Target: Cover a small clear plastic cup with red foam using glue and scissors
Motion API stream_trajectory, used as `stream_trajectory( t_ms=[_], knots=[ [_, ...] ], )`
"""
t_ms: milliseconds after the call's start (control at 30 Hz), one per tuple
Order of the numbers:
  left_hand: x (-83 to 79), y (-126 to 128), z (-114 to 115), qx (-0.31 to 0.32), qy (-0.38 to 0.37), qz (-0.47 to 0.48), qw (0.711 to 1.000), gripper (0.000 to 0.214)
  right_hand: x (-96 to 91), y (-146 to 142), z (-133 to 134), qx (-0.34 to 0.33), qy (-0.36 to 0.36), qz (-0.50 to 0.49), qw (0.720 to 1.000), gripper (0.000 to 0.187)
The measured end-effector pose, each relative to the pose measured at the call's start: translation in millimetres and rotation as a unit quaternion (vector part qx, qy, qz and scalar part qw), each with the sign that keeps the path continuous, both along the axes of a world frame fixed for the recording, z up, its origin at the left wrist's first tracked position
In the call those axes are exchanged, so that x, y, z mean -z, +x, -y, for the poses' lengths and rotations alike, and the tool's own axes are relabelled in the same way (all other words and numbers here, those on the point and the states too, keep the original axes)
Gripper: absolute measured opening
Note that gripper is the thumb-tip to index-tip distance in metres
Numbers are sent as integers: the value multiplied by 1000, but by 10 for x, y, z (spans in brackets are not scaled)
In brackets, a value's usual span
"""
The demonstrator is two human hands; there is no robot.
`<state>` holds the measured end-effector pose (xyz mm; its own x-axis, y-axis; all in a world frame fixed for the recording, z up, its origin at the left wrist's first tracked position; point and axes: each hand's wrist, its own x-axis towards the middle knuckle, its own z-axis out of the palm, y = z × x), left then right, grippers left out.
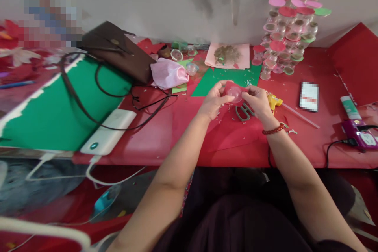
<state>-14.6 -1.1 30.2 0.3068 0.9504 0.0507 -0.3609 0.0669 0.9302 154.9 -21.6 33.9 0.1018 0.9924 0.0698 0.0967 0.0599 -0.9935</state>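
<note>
My left hand and my right hand meet over the red table and pinch a small clear plastic cup with a red paper piece against it. Both hands have their fingers closed on it. A red bead bracelet circles my right wrist. Scissors with grey handles lie on the table just below the hands. A yellow glue gun rests right of my right hand.
A stack of small lidded cups stands at the back right. A green sheet, a pink cloth, a brown bag, a white power bank, a phone and a purple device lie around.
</note>
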Motion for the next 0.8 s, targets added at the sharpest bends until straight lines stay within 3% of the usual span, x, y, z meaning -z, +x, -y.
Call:
stream_trajectory(
  t_ms=[200, 367, 567, 800],
  knots=[
    [-7, 18, 21, 1, -18, -4, 1000, 56, -25, 7, 4, 30, 10, 1, 1000, 10],
    [-85, 12, 46, 24, -43, -3, 999, 46, -51, 8, 7, 9, 15, 2, 1000, 12],
    [-73, -12, -4, -66, -91, -26, 993, 36, -78, 57, -6, -31, 40, 34, 998, 11],
    [1, 2, 6, -66, -13, -129, 989, 29, -189, 157, 26, -101, -5, 99, 990, 15]
  ],
)
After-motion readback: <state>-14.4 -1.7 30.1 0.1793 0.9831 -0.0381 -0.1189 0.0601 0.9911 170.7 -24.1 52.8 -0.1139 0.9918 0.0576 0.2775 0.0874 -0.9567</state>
